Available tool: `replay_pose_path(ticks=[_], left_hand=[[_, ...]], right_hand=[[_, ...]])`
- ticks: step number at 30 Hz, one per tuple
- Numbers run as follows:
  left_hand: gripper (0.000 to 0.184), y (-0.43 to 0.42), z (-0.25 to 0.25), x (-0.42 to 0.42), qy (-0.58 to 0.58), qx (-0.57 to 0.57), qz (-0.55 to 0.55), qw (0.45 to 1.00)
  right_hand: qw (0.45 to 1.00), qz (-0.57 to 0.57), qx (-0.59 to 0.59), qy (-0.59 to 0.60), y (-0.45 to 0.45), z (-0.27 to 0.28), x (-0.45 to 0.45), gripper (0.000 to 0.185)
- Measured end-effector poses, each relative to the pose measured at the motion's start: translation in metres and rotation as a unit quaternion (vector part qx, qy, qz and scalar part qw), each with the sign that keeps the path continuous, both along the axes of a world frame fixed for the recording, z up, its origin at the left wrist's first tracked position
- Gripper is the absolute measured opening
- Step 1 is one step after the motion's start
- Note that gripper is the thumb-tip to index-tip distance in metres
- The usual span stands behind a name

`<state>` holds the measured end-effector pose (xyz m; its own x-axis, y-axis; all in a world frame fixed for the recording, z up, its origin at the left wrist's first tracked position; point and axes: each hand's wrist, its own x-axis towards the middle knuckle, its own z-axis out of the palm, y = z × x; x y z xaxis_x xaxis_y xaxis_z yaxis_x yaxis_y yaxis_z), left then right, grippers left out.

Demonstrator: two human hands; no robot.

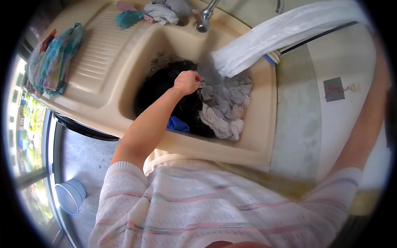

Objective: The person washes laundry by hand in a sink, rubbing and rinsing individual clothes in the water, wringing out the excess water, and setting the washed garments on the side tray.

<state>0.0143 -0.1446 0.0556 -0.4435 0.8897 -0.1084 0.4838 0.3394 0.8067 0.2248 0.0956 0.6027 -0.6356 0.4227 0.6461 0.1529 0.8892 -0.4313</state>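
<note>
My left hand (188, 82) is over the sink basin, its fingers curled closed at the edge of a wet grey cloth (223, 97). Beneath the wrist, dark clothes (159, 89) lie in the water. A bit of blue cloth (178, 124) shows beside my forearm, and a whitish cloth (221, 124) is bunched at the basin's near right. A long white cloth (289, 27) stretches from above the basin to the upper right, where my raised right arm (368, 111) also leads. My right hand itself is lost in the dark frame edge.
The beige sink (128, 89) has a metal faucet (202, 25) at the back and a ribbed drainboard (97, 56) on the left. Colourful cloths (56, 62) hang over its left edge. A teal cloth (129, 19) and grey cloths (165, 11) sit behind. A blue bucket (70, 197) stands on the floor.
</note>
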Motion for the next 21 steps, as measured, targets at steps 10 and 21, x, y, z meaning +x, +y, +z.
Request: replay_pose_path(ticks=[10, 21], left_hand=[[0.020, 0.006, -0.009, 0.003, 0.086, 0.048, 0.005, 0.995], [0.015, 0.006, -0.004, 0.005, 0.092, 0.016, -0.024, 0.995]], right_hand=[[0.915, -0.014, -0.364, -0.173, 0.035, -0.404, -0.075, 0.050], [0.945, -0.021, -0.008, -0.328, 0.037, -0.667, -0.093, 0.032]])
